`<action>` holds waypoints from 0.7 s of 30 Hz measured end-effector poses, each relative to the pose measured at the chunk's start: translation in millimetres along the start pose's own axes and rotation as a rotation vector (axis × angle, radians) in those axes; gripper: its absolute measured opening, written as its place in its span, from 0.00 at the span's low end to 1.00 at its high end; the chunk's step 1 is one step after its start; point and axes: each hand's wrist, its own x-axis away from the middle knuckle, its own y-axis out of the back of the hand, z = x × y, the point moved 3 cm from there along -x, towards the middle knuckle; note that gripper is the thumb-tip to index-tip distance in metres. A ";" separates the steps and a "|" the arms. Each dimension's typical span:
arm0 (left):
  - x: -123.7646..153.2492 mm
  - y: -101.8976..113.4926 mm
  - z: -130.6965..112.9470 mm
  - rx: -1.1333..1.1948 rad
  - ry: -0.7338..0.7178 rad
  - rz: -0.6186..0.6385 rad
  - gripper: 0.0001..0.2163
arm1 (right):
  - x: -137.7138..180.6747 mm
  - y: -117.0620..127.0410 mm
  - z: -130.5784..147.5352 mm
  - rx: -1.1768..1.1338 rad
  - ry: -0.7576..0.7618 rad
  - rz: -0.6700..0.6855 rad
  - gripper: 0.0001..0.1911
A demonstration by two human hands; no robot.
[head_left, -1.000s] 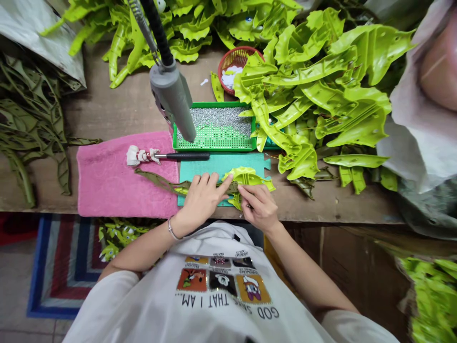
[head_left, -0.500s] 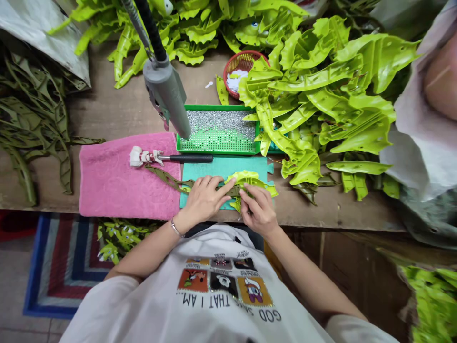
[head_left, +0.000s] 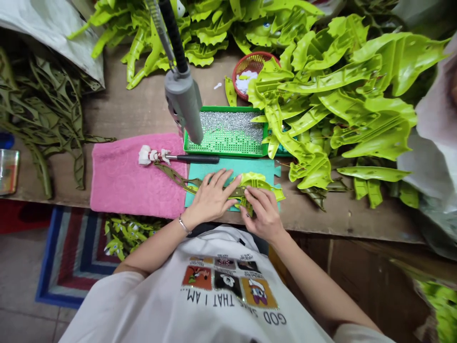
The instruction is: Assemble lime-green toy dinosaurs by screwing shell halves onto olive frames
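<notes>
An olive-green, openwork plastic strip (head_left: 171, 174) lies over a lime-green plastic piece (head_left: 259, 180) on the teal foam mat (head_left: 233, 165). My left hand (head_left: 213, 194) rests flat across the strip with its fingers spread, covering its middle. My right hand (head_left: 264, 215) has bent fingers at the strip's right end. Its index fingertip touches the strip, and its thumb is lower, by the lime-green edge. Anything small in those fingers is hidden. The strip's left end reaches the pink cloth (head_left: 137, 183), beside a black-handled tool with a white wrapped head (head_left: 144, 156).
A grey hanging power tool (head_left: 184, 102) is above the green tray (head_left: 228, 153) of small metal screws. Lime-green parts (head_left: 378, 114) are heaped right and at the back, near a red basket (head_left: 250, 62). Olive strips (head_left: 53, 109) pile up left. The table's front edge is close.
The view has shifted, so the table appears farther right. My right thumb has come down away from the index fingertip. My left hand stays flat on the strip, its thumb spread lower.
</notes>
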 end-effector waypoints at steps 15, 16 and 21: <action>95.4 94.3 78.6 -0.269 0.068 -0.707 0.31 | -41.7 60.4 -108.2 0.301 -0.232 -0.235 0.25; 94.7 102.7 97.1 -0.298 0.129 -0.757 0.30 | -41.0 56.2 -113.2 0.334 -0.250 -0.193 0.27; 12.9 124.3 186.7 -0.202 0.442 -0.451 0.27 | -45.0 42.8 -119.2 0.452 -0.358 -0.050 0.28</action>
